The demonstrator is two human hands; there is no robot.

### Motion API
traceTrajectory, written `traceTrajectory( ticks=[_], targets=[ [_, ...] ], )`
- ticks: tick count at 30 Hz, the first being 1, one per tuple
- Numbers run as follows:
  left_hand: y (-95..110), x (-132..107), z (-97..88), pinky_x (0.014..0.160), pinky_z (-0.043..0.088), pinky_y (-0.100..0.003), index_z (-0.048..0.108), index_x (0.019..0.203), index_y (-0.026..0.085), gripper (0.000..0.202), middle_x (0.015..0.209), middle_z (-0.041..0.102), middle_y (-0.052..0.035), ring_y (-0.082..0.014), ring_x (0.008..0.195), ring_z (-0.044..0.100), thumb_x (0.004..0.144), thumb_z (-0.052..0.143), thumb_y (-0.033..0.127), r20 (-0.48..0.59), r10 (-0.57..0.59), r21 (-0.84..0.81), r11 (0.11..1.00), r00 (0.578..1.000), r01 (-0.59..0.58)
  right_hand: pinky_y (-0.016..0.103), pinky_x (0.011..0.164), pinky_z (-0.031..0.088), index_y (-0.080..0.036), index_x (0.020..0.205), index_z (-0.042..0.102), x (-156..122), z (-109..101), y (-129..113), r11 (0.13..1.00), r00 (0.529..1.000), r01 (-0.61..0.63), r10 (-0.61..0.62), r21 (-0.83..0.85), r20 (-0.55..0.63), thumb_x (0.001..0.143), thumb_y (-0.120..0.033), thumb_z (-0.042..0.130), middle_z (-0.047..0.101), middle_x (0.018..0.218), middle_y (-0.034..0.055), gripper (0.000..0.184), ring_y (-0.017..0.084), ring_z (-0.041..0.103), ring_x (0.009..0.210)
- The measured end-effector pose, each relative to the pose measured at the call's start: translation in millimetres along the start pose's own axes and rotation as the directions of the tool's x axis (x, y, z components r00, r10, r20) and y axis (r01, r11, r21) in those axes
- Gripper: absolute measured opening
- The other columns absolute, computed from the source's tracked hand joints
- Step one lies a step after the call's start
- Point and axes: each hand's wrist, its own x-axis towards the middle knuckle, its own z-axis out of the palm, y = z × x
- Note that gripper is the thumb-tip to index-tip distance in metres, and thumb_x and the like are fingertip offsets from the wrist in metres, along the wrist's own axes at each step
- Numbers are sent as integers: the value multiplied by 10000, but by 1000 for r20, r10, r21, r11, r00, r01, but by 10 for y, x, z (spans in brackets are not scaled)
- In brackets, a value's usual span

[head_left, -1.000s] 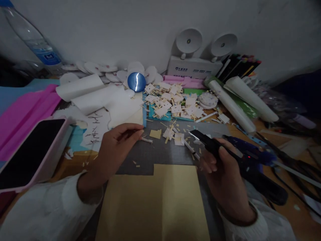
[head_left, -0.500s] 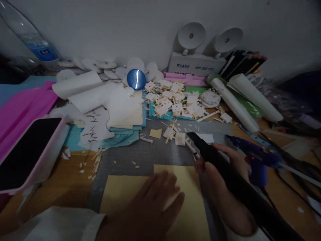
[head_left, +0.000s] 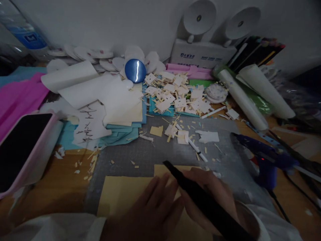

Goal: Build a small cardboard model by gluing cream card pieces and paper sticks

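- While the left hand lay flat, gripping nothing, over the yellow sheet, the right hand clutched the black cutter!
- Underneath, the grey mat carried that yellow sheet!

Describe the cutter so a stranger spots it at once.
Find the grey mat, then the tan paper sheet on its near part. Over that sheet, the right hand's grip holds the long black cutter: straight, unlike the blue pistol-shaped glue gun further right.
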Motion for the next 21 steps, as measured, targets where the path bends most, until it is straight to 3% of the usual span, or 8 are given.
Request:
traceTrajectory(
  ticks=[3,8,13,17,21],
  targets=[
    [3,-9,43,1069,309,-436,537,1287,112,378,1320,575,-135,-299,1216,527,941,456,242,3,6,-28,1000,1000,-6,276,474,466,-315,1152,533,80,64,-12,959,975,209,-190,-190,114,754,-131,653,625,677,-27,455,161,596,517],
    [24,-33,106,1097,289,-379,547,1286,134,382,1296,606,-79,-253,1238,509,962,442,306,-40,-4,-23,1000,999,3,265,504,462,-253,1164,516,145,72,-24,896,914,361,-286,-258,287,807,-128,552,621,689,2,380,163,590,567],
    [41,-34,93,1093,281,-372,545,1294,140,388,1306,600,-74,-241,1251,489,960,455,315,1,-16,-12,1000,1000,16,256,505,454,-247,1192,467,182,43,-99,835,896,422,-325,-353,303,822,-110,503,624,675,-5,396,160,591,565],
    [36,-36,128,1091,267,-363,572,1257,144,376,1265,628,-60,-236,1227,505,963,435,334,-51,-18,29,999,999,19,255,477,441,-227,1127,501,216,16,-146,793,871,474,-359,-382,336,844,-113,470,635,662,7,306,159,590,536],
    [24,-33,129,1076,286,-363,564,1257,138,368,1289,615,-55,-230,1212,521,968,409,304,-71,-7,24,1000,997,8,296,524,474,-218,1203,471,166,-24,-95,792,872,472,-355,-387,338,914,-169,447,654,704,28,294,187,609,591]
  ],
)
